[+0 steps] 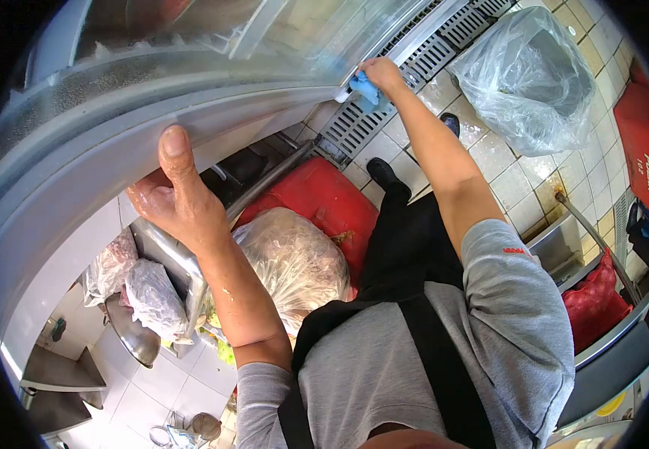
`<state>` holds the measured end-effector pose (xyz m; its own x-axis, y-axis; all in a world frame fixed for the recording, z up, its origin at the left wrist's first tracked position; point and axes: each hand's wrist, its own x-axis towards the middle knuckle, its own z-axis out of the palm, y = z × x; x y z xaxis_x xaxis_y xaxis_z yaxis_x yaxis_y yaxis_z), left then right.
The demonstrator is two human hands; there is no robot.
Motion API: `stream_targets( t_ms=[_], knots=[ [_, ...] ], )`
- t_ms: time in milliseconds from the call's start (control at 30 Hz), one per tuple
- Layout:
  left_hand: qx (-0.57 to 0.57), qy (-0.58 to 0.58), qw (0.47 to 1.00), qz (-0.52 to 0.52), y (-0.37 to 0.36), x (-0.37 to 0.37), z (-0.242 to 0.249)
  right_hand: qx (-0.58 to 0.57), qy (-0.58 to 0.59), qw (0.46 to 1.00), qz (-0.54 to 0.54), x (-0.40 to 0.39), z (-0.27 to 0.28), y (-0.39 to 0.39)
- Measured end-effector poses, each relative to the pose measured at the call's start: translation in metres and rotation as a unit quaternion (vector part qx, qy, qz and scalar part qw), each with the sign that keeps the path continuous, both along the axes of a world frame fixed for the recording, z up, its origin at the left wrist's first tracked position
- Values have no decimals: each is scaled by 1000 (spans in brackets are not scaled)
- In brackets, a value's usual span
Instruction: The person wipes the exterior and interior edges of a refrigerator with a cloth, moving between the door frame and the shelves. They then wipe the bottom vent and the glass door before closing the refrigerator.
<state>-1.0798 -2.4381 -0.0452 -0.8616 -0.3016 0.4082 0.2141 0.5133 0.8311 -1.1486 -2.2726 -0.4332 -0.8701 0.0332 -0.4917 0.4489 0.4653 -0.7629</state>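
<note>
My right hand is closed on a crumpled blue cloth, which touches the far end of a light-coloured frame below a wet glass panel. The near part of the same frame is in my left hand, with the thumb up over its face and the other fingers partly hidden at its lower edge. Wet patches show on the left hand and forearm.
Below the left forearm, a large plastic bag rests by a red container. An open clear bag stands on the tiles at upper right. Drain grates run along the floor. A metal bowl is at lower left.
</note>
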Motion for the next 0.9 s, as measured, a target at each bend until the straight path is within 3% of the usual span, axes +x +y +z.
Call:
stream_targets(
  t_ms=[67,167,467,567,767,900],
  knots=[
    [3,7,1000,3,2,-1,0,24,-21,999,18,5,9,-13],
    [-27,-2,1000,9,-2,0,-2,63,44,997,-14,14,17,-19],
    [-7,-19,999,25,7,1,2,22,55,998,4,38,18,-50],
    [-9,-29,999,30,6,4,3,42,64,996,43,30,22,-34],
    [-39,-19,998,38,-1,0,-1,48,32,998,-24,-3,42,12],
    [-51,-1,998,45,-2,-1,-3,63,10,998,15,28,34,-41]
  ],
)
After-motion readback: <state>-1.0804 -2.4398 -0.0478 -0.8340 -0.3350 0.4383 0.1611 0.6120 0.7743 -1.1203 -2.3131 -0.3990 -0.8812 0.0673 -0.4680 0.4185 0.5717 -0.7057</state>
